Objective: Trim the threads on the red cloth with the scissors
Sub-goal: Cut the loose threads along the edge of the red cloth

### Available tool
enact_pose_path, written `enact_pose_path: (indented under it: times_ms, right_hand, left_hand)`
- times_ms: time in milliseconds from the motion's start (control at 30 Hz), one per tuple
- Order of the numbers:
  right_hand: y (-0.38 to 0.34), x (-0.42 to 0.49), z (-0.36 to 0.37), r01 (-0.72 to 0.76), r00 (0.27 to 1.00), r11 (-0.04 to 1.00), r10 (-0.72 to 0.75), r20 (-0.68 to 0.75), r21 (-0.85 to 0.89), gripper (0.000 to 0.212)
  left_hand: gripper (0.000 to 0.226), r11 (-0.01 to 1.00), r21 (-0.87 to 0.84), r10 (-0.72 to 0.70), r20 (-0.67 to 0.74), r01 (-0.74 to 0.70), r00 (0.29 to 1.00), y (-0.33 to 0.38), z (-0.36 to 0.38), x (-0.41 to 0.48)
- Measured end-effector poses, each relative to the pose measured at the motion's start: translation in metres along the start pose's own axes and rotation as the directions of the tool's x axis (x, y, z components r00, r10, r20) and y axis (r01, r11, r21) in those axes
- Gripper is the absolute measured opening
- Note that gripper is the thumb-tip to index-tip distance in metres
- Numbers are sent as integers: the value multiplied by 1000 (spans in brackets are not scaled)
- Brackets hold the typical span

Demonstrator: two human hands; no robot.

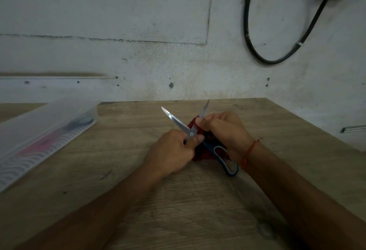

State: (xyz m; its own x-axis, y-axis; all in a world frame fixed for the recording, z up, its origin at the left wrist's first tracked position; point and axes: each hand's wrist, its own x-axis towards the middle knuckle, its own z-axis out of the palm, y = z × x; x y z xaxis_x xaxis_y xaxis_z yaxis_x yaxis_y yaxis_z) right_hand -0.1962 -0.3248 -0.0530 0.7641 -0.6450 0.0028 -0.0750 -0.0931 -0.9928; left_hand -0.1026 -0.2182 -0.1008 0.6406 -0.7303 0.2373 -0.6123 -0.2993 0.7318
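Observation:
The scissors (pixel 176 120) have steel blades spread wide apart and blue handles; one blade points up-left, the other up-right. My left hand (pixel 172 151) is closed around them just below the pivot. One blue handle loop shows under my right wrist. The red cloth (pixel 200 155) is bunched between my hands on the wooden table (pixel 198 200), mostly hidden. My right hand (pixel 224 131) pinches the cloth's top edge right beside the up-right blade. An orange string band circles my right wrist.
A long clear plastic box (pixel 45 131) with pink and dark items inside lies at the table's left. A grey wall rises just behind the table, with a black cable loop (pixel 263 59) hanging at upper right. The table's right edge runs diagonally near my right forearm.

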Motion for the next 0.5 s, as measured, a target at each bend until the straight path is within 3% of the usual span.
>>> enact_pose_path:
  times_ms: [67, 167, 267, 367, 500]
  right_hand:
    - [-3, 2, -4, 55, 997, 996, -52, -56, 67, 30]
    - [-8, 19, -33, 186, 937, 982, -168, -305, 31, 23]
    - [-8, 37, -77, 202, 857, 966, -96, -507, 159, 16]
    - [4, 46, -85, 165, 912, 971, -84, -402, 172, 12]
    - [14, 49, -68, 240, 956, 963, -213, -201, 123, 23]
  left_hand:
    - [54, 1000, 27, 12, 13, -12, 1000, 0, 2, -2]
    - [61, 991, 116, 58, 50, -64, 997, 2, 6, -6]
    - [66, 985, 151, 76, 45, -82, 996, 4, 6, -7]
    - [64, 985, 149, 83, 53, -90, 995, 5, 5, -7]
    - [69, 990, 112, 80, 62, -87, 995, 4, 5, -7]
